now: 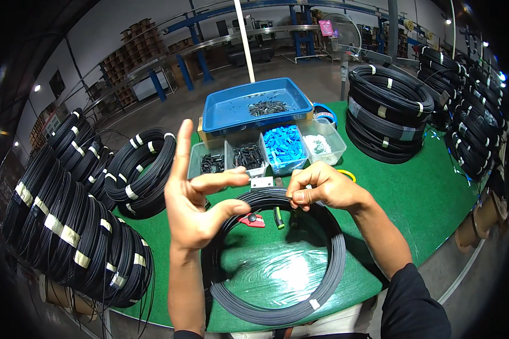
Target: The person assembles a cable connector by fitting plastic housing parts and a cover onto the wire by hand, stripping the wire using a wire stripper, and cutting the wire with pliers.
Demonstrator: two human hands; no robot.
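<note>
A coil of black cable (336, 263) lies on the green table in front of me, with a white tape band at its near side. My left hand (195, 206) is raised over the coil's left side, open, index finger pointing up and thumb apart, holding nothing. Above the coil's far right rim my right hand (325, 189) is closed, thumb against the fingers, on what looks like a dark cable end. Inside the ring, near its far edge, lie a red tool with a black knob (253, 220) and a green-and-black handle (279, 218).
Beyond the coil stand clear bins of black parts (246, 158), blue connectors (284, 148) and white pieces (319, 145). A blue tray (226, 107) sits behind them. Stacked cable coils flank the table at left (76, 237) and right (387, 113). A small white block (262, 182) lies by the bins.
</note>
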